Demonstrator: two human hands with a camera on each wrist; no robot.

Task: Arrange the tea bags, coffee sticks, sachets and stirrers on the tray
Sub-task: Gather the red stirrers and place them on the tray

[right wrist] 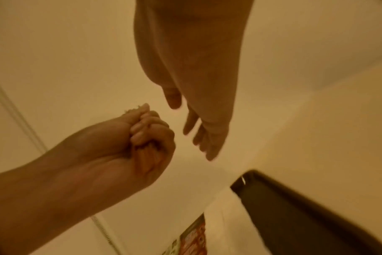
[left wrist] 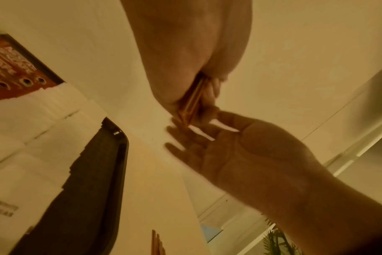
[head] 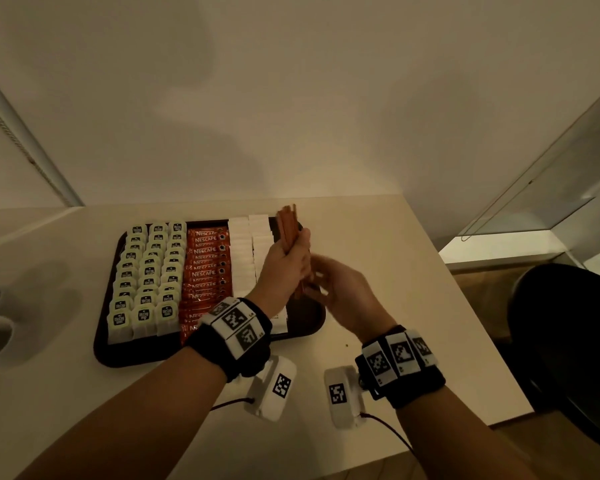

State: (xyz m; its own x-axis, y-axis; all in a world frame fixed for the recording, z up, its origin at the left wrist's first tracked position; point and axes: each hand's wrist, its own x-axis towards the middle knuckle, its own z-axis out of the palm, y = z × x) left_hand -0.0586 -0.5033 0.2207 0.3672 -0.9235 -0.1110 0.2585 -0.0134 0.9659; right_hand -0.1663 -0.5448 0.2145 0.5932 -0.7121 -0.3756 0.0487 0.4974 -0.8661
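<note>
Here the left hand [head: 286,261] clamps a bundle of stirrers [head: 288,220] above the tray's [head: 118,355] right edge, right hand [head: 340,289] open beside; light, stiff, slippery sticks, best gripped mid-length

Stirrers' [head: 289,226] middle hidden by fingers [head: 300,252]

Scene viewed from head height, forward and down over the dark rectangular plastic tray [head: 111,355], both wrist views taken close from below, aimed upward along each palm, the opposite hand and a tray corner [left wrist: 118,132] [right wrist: 249,174] shared by all three.
</note>
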